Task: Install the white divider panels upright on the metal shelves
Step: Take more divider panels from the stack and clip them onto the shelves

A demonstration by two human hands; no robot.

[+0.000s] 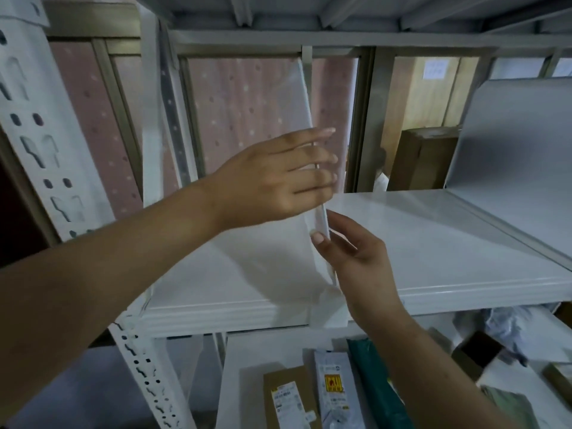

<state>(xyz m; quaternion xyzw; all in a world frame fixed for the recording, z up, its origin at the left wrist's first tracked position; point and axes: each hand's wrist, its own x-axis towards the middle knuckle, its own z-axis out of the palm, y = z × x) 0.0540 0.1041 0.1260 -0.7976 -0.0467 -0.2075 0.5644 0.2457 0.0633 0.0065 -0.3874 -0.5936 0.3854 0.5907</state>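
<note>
A thin, translucent white divider panel (pixel 275 97) stands upright on the white metal shelf (pixel 433 243), its front edge facing me. My left hand (pixel 278 174) lies flat against the panel's left face with fingers straight, reaching its front edge. My right hand (pixel 356 261) pinches the lower part of that front edge, thumb on the near side and fingers behind. A second white panel (pixel 513 144) stands tilted on the same shelf at the far right.
A perforated white upright post (pixel 40 134) rises at the left, and another (pixel 145 376) supports the shelf's front corner. The lower shelf holds parcels: a brown box (pixel 288 394), a grey mailer (pixel 334 388) and a green package (pixel 377 385). A cardboard box (pixel 424 159) sits behind the rack.
</note>
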